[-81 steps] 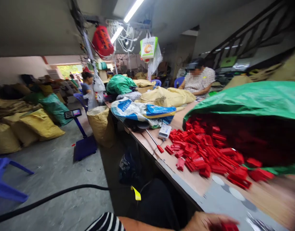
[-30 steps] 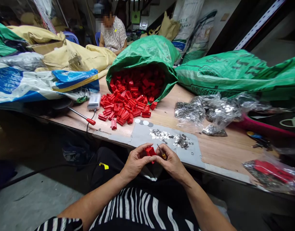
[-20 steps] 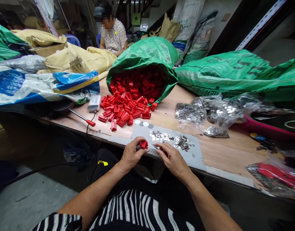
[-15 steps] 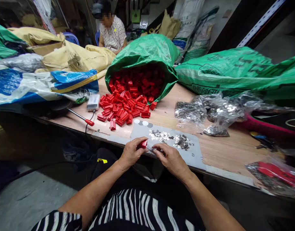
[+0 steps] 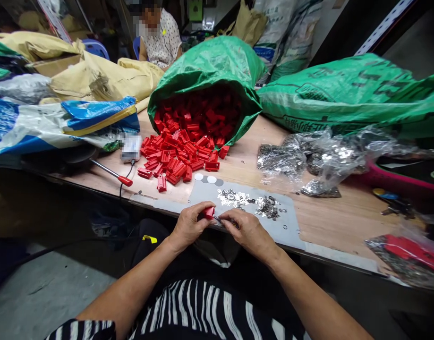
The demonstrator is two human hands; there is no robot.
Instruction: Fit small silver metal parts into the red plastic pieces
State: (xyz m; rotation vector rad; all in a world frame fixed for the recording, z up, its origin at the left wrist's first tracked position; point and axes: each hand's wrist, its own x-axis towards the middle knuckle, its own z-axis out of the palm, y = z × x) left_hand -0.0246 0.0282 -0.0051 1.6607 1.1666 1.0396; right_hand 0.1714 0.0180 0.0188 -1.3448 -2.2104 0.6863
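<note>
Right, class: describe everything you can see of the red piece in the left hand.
The red piece is small and box-like, with a slight shine that looks like plastic. The left hand pinches it between thumb and fingers, hiding much of it. It shows at the near edge of the table, its uncovered end toward the right hand, where the tip of a slim tool meets it or nearly so; which, I cannot tell.

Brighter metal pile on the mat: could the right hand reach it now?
Probably yes: nothing visible stands between the right hand and the brighter metal pile, though that hand holds a thin tool.
</note>
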